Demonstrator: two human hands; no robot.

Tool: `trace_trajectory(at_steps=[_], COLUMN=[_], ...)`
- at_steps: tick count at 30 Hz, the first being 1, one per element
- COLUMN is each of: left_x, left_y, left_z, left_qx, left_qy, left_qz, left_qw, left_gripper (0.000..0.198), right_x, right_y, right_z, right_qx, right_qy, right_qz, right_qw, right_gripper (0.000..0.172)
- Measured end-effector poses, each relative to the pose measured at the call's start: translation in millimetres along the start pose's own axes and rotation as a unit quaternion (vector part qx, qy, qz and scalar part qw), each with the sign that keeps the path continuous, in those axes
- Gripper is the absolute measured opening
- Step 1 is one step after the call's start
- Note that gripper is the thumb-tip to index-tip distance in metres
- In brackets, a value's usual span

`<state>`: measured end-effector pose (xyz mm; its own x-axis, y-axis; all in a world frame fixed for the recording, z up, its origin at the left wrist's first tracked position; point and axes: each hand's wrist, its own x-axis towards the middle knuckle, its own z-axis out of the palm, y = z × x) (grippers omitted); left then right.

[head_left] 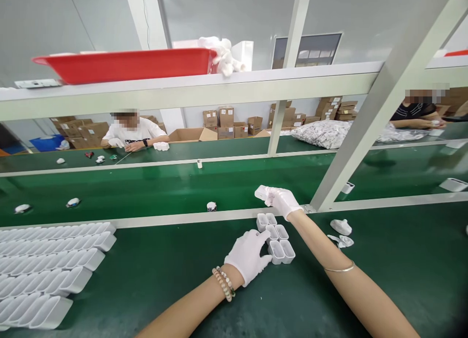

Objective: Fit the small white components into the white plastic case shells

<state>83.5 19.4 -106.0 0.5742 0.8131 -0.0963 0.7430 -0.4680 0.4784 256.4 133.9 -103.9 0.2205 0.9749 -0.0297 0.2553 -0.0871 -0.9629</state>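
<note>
Both my hands wear white gloves. My left hand (249,255) rests on the green table with fingers spread, its fingertips touching a small cluster of white plastic cases (277,238). My right hand (281,199) is raised just beyond the cluster, near the conveyor's edge, closed around a single white plastic case (261,192). A beaded bracelet sits on my left wrist and a thin bangle on my right forearm.
Rows of stacked white cases (47,272) lie at the left. Loose white parts (341,232) lie to the right. A green conveyor (153,187) carries scattered pieces. A slanted frame post (369,114) and a shelf with a red tray (124,64) stand ahead. Two people work across the belt.
</note>
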Motion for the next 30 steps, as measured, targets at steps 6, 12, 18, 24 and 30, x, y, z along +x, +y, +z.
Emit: trace_trajectory(at_steps=[6,12,18,24,30], left_x=[-0.7,-5.1,-31.1,-52.7,-64.8], left_y=[8.9,9.8,4.2,11.1,15.8], left_z=[5.7,7.6,-12.6,-50.9,-70.2], left_qx=[0.021,-0.025,-0.079,-0.111,-0.129], left_qy=[-0.009,-0.022,-0.002,0.04,0.047], left_qz=[0.075,0.037,0.015,-0.021,-0.048], left_qw=[0.997,0.999,0.997,0.993,0.989], left_gripper=[0.026,0.02,0.024,0.017,0.014], right_x=[20.0,23.3,27.9,28.8,38.4], right_y=[30.2,24.7,-3.4,-15.5,-23.1], right_z=[-15.9,-18.8,27.3,87.8,104.6], right_qx=[-0.17,-0.358,-0.432,-0.414,-0.425], right_qy=[0.047,0.034,-0.138,-0.268,-0.268], right_qz=[0.025,-0.002,-0.08,-0.101,-0.065], right_qw=[0.984,0.933,0.888,0.864,0.862], right_gripper=[0.03,0.046,0.041,0.031,0.027])
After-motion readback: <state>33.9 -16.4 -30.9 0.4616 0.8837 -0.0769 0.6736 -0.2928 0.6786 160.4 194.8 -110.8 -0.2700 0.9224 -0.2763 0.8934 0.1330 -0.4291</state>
